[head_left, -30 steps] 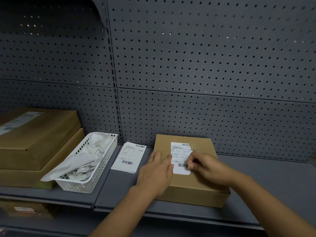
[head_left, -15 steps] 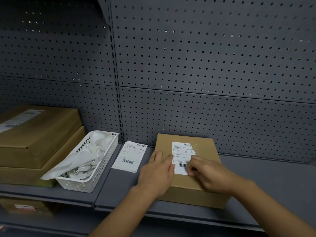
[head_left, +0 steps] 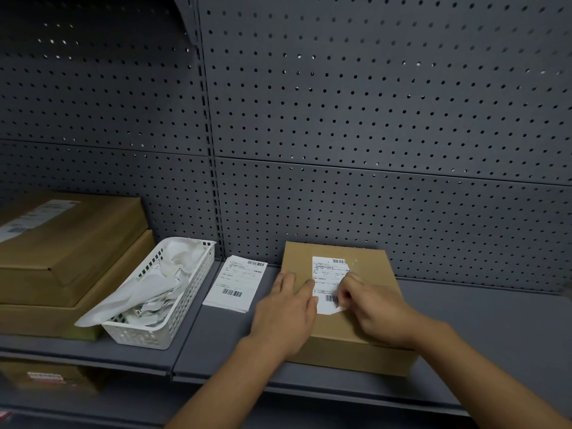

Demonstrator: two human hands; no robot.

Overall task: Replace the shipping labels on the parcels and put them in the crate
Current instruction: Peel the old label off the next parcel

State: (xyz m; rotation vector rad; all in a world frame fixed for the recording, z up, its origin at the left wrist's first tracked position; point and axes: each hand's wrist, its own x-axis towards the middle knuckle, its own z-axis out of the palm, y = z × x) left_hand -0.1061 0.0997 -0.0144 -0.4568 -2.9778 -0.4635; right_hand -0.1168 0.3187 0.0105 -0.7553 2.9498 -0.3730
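Note:
A brown cardboard parcel [head_left: 335, 328] lies flat on the grey shelf, right of centre. A white shipping label [head_left: 328, 275] with barcodes is stuck on its top. My left hand [head_left: 284, 311] lies flat on the parcel's left part and holds it down, fingertips at the label's left edge. My right hand [head_left: 377, 311] is curled over the label's right edge, fingertips pinching near the lower barcode. The label's lower right corner looks lifted or folded. A small stack of loose labels [head_left: 235, 283] lies on the shelf just left of the parcel.
A white plastic basket [head_left: 148, 335] with crumpled label backing stands left of the loose labels. Two larger brown boxes [head_left: 62, 243] are stacked at the far left. Another box [head_left: 46, 379] sits on the shelf below. A grey pegboard wall [head_left: 371, 119] closes the back.
My right hand's fingertips have crept down and left along the label's right edge toward the lower barcode. The left hand has stayed flat on the parcel.

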